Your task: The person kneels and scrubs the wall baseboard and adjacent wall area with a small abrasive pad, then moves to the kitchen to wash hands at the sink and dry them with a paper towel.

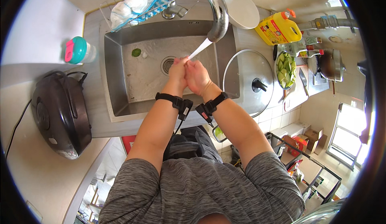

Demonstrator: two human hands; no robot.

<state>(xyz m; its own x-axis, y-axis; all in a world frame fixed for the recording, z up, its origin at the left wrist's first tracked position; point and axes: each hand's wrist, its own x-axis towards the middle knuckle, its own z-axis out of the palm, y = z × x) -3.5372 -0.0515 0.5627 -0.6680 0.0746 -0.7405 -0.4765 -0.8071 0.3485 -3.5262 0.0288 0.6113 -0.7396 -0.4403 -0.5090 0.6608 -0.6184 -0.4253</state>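
Observation:
Water runs from a chrome faucet (219,19) onto my two hands, which meet over the stainless steel sink (114,73). My left hand (178,70) and my right hand (196,74) touch each other, with fingers pointing up towards the stream; whether anything lies between them cannot be told. A black band with a small device sits on each wrist. The sink drain (166,65) is just left of the hands. Further left on the sink floor lie a green vegetable piece (136,52) and a small white bit (144,55).
A glass lid (245,82) overlaps the sink's right edge. Beyond are a white bowl (241,10), a yellow jug (277,29), a plate of sliced green vegetables (286,70) and a knife (303,78). Left stand a shaker bottle (79,50) and a dark rice cooker (58,115); a wire rack (144,16) holds cloths.

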